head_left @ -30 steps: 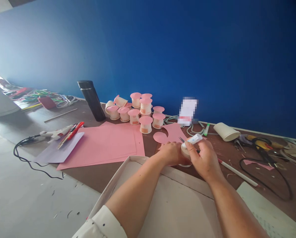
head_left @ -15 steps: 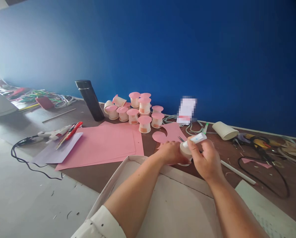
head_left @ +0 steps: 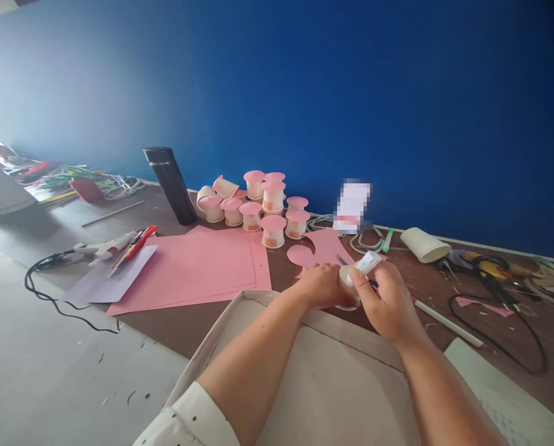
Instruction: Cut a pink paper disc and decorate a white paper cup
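My left hand [head_left: 320,286] is closed round a small white paper cup [head_left: 346,276], which stands upside down on the table. Between the fingers and thumb of my right hand [head_left: 388,306] is a white glue stick [head_left: 367,262], its lower end at the cup's upturned base. My fingers hide where the two meet. Just behind the cup, the tips of scissors [head_left: 340,259] show. A pink paper disc [head_left: 299,255] lies beside a pink sheet with a round cut-out [head_left: 327,245]. Several cups with pink disc tops [head_left: 273,230] are grouped behind.
A shallow white box lid [head_left: 332,384] lies under my forearms. Pink sheets [head_left: 188,266], a glue gun [head_left: 104,248] and a red utility knife [head_left: 137,243] are to the left, near a black flask [head_left: 171,186]. At right are another cup [head_left: 424,245] and a black cable [head_left: 494,368].
The glue stick has tipped to a steeper angle and shifted slightly down and left over the cup's base. My left hand stays on the cup.
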`<state>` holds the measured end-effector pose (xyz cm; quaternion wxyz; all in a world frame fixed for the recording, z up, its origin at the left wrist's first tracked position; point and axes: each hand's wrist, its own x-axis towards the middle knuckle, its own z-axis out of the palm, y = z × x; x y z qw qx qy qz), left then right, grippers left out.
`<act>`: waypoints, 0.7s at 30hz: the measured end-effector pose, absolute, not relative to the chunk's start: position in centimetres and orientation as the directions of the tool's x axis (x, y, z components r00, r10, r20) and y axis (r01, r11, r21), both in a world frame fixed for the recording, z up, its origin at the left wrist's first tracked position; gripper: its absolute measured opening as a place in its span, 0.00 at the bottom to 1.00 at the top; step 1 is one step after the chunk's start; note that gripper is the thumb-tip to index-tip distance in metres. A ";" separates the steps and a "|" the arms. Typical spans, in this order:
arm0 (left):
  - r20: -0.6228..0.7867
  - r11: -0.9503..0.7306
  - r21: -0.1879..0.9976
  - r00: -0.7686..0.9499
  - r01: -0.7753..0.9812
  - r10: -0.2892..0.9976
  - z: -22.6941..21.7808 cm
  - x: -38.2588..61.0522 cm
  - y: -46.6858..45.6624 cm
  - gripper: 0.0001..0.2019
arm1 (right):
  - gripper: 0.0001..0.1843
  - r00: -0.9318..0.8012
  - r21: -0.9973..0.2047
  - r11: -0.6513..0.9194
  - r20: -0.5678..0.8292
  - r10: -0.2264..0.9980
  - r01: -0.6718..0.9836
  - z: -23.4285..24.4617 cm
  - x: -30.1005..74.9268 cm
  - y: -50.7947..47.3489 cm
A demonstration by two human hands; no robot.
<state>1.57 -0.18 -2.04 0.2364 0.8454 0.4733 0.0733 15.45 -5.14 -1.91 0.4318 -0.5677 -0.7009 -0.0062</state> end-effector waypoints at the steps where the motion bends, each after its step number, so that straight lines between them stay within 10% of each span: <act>1: -0.097 -0.443 0.472 0.545 0.762 0.833 -2.1 1.6 -0.2 0.25 | 0.17 -0.002 -0.451 0.354 0.615 0.789 0.819 -1.9 15.5 -5.1; 15: -0.123 -0.411 0.496 0.531 0.765 0.839 -0.8 1.2 -0.7 0.23 | 0.18 0.013 -0.452 0.337 0.612 0.791 0.826 -2.0 15.9 -5.3; 21: -0.117 -0.393 0.520 0.519 0.758 0.847 -1.0 0.9 -0.6 0.28 | 0.20 0.138 -0.638 0.279 0.522 0.842 0.718 -1.4 16.0 -5.5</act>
